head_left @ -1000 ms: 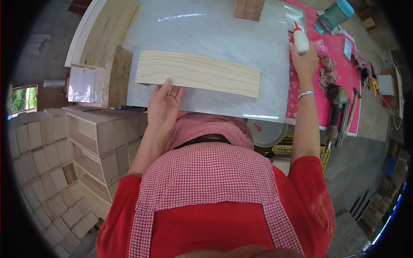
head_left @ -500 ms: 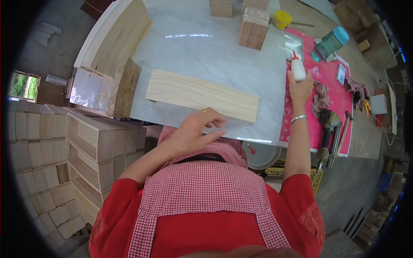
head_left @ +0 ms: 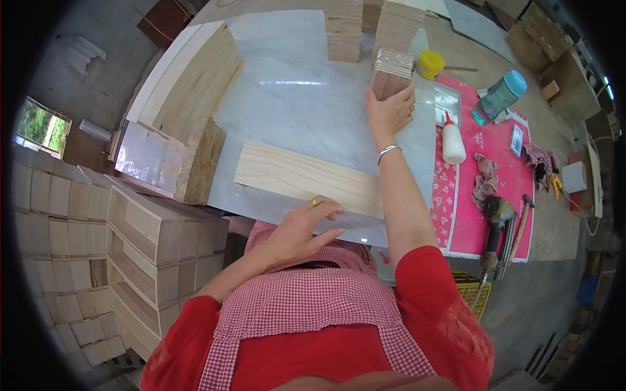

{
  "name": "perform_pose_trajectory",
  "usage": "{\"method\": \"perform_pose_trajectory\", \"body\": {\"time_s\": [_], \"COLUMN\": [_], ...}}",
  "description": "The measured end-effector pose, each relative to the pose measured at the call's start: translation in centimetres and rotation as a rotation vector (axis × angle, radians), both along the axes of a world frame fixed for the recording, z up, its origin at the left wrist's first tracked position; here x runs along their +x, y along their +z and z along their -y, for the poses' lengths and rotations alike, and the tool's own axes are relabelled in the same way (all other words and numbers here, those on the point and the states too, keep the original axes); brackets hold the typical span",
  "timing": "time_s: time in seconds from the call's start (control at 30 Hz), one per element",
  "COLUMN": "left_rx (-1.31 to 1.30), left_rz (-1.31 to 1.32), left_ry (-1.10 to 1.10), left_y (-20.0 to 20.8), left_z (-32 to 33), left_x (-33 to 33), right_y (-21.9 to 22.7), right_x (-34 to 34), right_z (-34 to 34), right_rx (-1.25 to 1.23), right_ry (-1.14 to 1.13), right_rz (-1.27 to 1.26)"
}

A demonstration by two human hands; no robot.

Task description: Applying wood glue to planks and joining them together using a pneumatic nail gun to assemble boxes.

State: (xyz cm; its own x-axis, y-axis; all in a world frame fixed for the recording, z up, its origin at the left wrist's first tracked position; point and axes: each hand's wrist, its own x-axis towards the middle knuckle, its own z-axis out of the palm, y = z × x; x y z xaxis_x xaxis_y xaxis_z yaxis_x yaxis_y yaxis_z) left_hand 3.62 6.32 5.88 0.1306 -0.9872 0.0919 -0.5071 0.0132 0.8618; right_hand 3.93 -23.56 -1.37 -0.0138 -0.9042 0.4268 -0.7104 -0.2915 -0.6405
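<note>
Extends the right arm [head_left: 405,199] forward, crossing above the right end of the long pale board [head_left: 303,176]. Rests the right hand [head_left: 391,111] against the near end of a stack of small wooden blocks [head_left: 394,64], with thumb at left and fingers at right; cannot tell whether gripped firmly. Wears 1 silver bracelet [head_left: 389,150] at that wrist. Bends the left arm [head_left: 242,268] inward; holds the left hand [head_left: 301,228] relaxed at the near edge of the gray tabletop [head_left: 297,111], with thumb and fingers apart; cannot tell whether touching the board. Locate the board flat and oblique on the tabletop, just beyond the left hand.
</note>
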Motion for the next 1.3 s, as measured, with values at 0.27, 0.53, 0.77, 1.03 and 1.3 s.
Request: {"method": "perform_pose_trajectory", "body": {"time_s": [0.27, 0.53, 0.77, 1.03, 1.3], "left_rx": [-0.019, -0.207, 0.068, -0.065, -0.127], "left_rz": [0.097, 0.757, 0.812, 0.673, 0.581], "left_ry": [0.074, -0.126, -0.260, -0.203, -0.219], "left_y": [-0.9, -4.1, -4.9, 1.5, 2.8], "left_z": [0.0, 9.3, 12.4, 10.2, 11.0], "left_x": [1.2, -0.6, -1.9, 0.6, 0.6], "right_y": [1.3, -1.9, -2.2, -1.1, -1.0], "right_x": [-5.6, -18.8, -21.9, -18.2, -16.3], "right_z": [-2.1, -12.4, -15.5, -15.8, -16.0], "right_rx": [-0.185, 0.097, 0.112, 0.055, 0.118], "right_ry": [0.075, 0.325, 0.398, 0.509, 0.527], "right_rz": [0.202, 0.580, 0.265, 0.104, 0.087]}}
